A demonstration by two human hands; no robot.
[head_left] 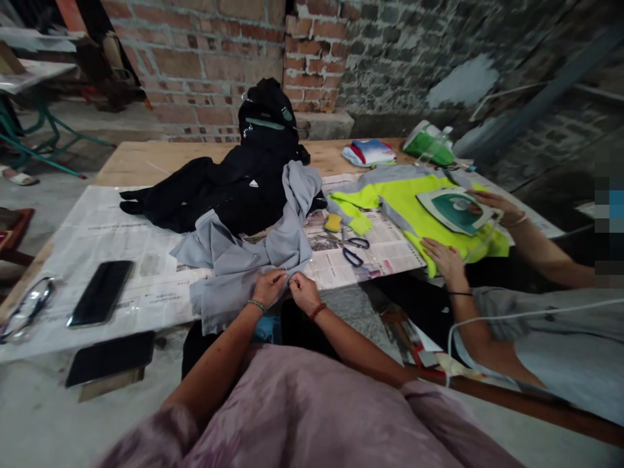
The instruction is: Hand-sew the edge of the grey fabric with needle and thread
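A light grey garment [253, 253] lies rumpled over the newspaper at the table's front edge. My left hand [270, 288] rests at its near edge, fingers pinched on the fabric. A small pale sliver shows by the left fingertips, too fine to name. Close beside it, my right hand [305, 292] is closed, thumb and fingers pressed together; whatever sits between them is too small to make out. Dark-handled scissors [355, 252] and a yellow sponge-like block [333, 223] lie to the right of the grey fabric.
Behind the grey garment are a black jacket [234, 195] and a black backpack [268, 117]. On the right, a co-worker's hands steady a neon yellow garment [404, 195] and hold an iron [455, 210]. At left are a phone [101, 292], another dark device [111, 357] and glasses [29, 309].
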